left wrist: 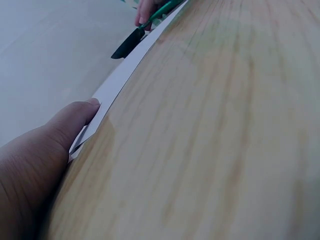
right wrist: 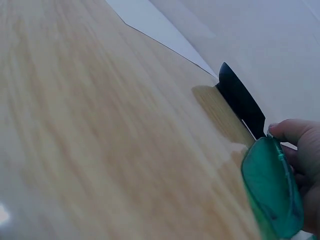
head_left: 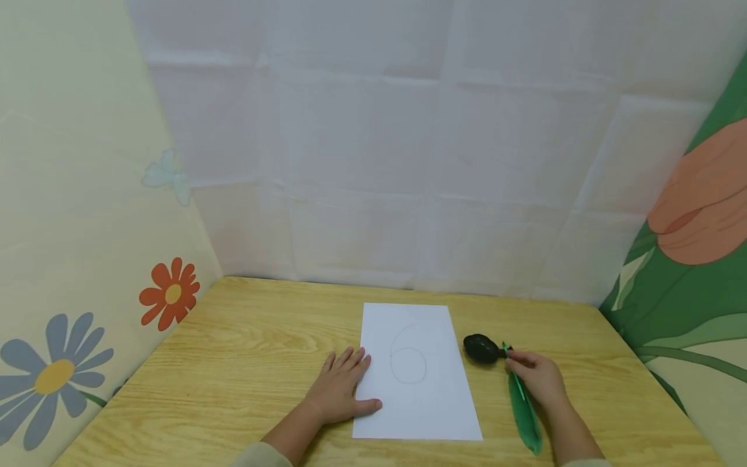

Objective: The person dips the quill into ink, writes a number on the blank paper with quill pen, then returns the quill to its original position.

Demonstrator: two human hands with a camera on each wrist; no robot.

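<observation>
My left hand [head_left: 341, 392] [left wrist: 40, 150] lies with straight fingers spread over the left edge of a white sheet of paper [head_left: 379, 389], thumb on the sheet. A thin pencil-grey line shaped like a 6 [head_left: 408, 383] is drawn on it. To the right of the paper, my right hand [head_left: 539, 379] [right wrist: 306, 162] pinches the upper end of a long green leaf-shaped thing [head_left: 525, 421] [right wrist: 265, 175] with a thin green stem. Beside the fingertips is a dark oval piece [head_left: 481, 349] [right wrist: 242, 97] with a narrow neck; whether it joins the green thing I cannot tell.
The wood-grain table [head_left: 262, 370] runs back to a creased pale cloth [head_left: 379, 162]. A flower-printed panel [head_left: 87, 227] stands along the left side, and a green panel with a large pink flower [head_left: 706, 201] along the right.
</observation>
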